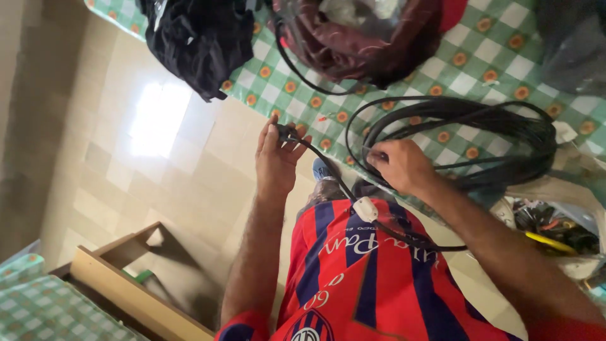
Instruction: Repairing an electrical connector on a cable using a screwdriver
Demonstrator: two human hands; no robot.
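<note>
A large coil of black cable point(480, 126) lies on a table covered by a green and white checked cloth point(467, 63) with orange flowers. My right hand point(401, 165) pinches several strands of the coil at its near edge. My left hand point(276, 155) holds the black plug end of the cable point(285, 134) just off the table's edge. From that plug a thin black lead runs down across my red and blue shirt, past a small white inline piece point(365, 209), and back toward my right arm.
A black garment point(196, 38) and a dark red bag point(366, 38) lie on the far side of the table. An open bag of tools and wires point(549, 227) sits at the right. A wooden frame point(126, 278) stands on the beige tiled floor point(145, 145) at lower left.
</note>
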